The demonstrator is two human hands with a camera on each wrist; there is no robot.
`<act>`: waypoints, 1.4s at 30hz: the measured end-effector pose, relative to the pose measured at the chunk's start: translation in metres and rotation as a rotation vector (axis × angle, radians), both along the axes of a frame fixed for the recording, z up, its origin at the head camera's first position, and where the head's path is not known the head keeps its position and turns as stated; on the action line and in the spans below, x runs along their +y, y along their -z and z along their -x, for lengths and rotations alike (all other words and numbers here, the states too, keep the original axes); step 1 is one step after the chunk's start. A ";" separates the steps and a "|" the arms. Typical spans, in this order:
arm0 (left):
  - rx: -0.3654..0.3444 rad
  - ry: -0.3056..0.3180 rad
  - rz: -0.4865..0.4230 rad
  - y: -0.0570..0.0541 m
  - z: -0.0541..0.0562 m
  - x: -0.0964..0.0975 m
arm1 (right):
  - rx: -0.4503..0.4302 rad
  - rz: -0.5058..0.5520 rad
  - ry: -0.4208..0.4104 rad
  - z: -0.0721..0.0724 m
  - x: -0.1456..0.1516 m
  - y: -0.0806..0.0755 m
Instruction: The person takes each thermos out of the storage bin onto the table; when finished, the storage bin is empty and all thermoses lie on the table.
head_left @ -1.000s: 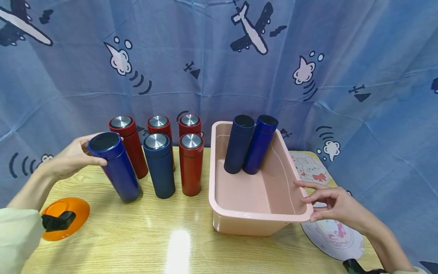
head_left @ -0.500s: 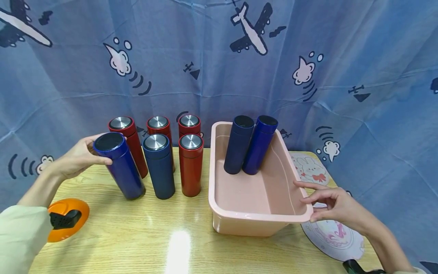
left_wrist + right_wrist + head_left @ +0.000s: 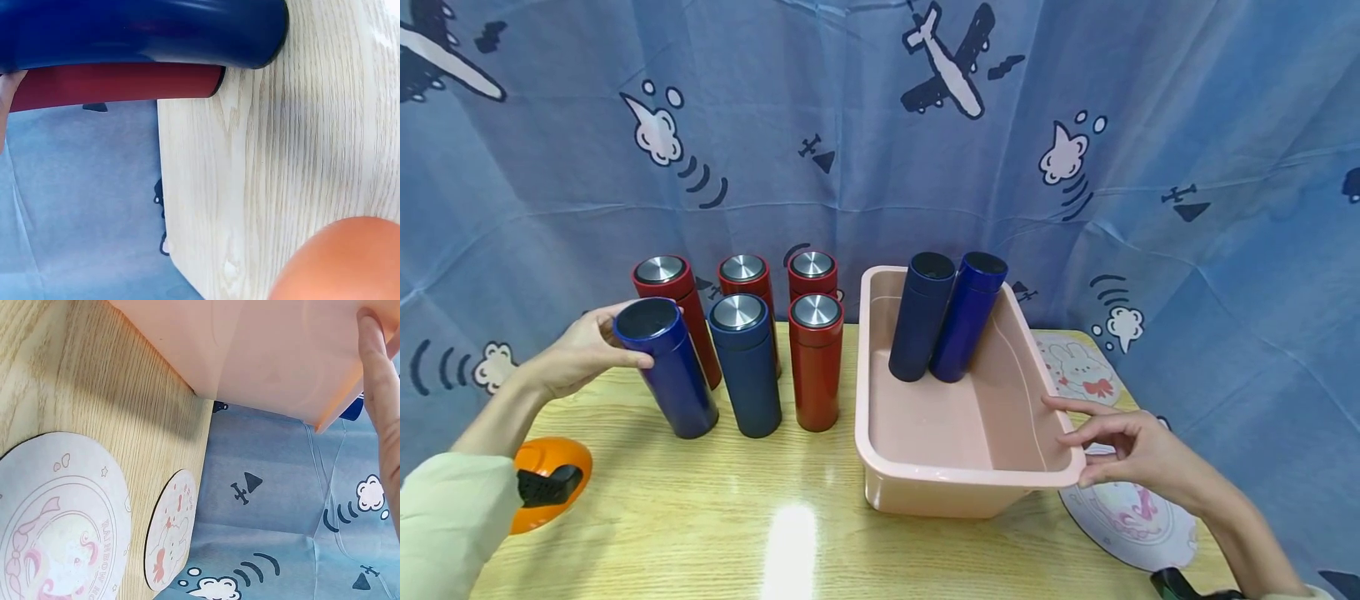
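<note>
Left grip (image 3: 578, 350) has the leftmost blue bottle (image 3: 676, 379) by the top, right grip (image 3: 1123, 443) pinching the pink bin (image 3: 955, 475) rim.

A blue curtain (image 3: 752, 100) is hanging beyond the far edge of the pale, wood-grained desk (image 3: 692, 525), showing airplanes, white puffs and dark curved lines. A rabbit mat (image 3: 1078, 367) with a red bow is lying at the desk's far right corner; a round mat (image 3: 1138, 527) with pink drawings is lying nearer, along the right edge. Toward the left edge, a smooth orange object (image 3: 347, 265) is sitting.
</note>
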State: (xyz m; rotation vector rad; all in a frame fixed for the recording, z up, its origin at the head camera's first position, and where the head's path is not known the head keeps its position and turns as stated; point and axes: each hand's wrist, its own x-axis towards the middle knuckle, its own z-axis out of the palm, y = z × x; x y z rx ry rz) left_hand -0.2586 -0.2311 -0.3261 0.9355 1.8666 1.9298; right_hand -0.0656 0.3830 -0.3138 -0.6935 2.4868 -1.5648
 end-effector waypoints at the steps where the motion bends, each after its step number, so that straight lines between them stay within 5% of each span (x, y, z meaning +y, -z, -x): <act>1: 0.000 -0.004 0.004 0.000 0.000 -0.001 | 0.002 -0.002 -0.001 0.000 0.000 0.000; 12: 0.062 -0.008 0.245 -0.011 0.003 0.000 | 0.010 -0.010 0.004 0.001 0.000 0.000; 21: 0.035 -0.108 0.359 -0.018 0.002 -0.003 | 0.013 -0.005 0.005 0.001 0.000 -0.001; 36: 0.027 -0.174 0.414 -0.008 -0.005 -0.013 | -0.020 0.008 0.010 0.000 0.000 0.000; 42: 0.052 -0.152 0.333 -0.003 -0.007 -0.017 | -0.039 0.026 0.009 -0.001 0.000 -0.001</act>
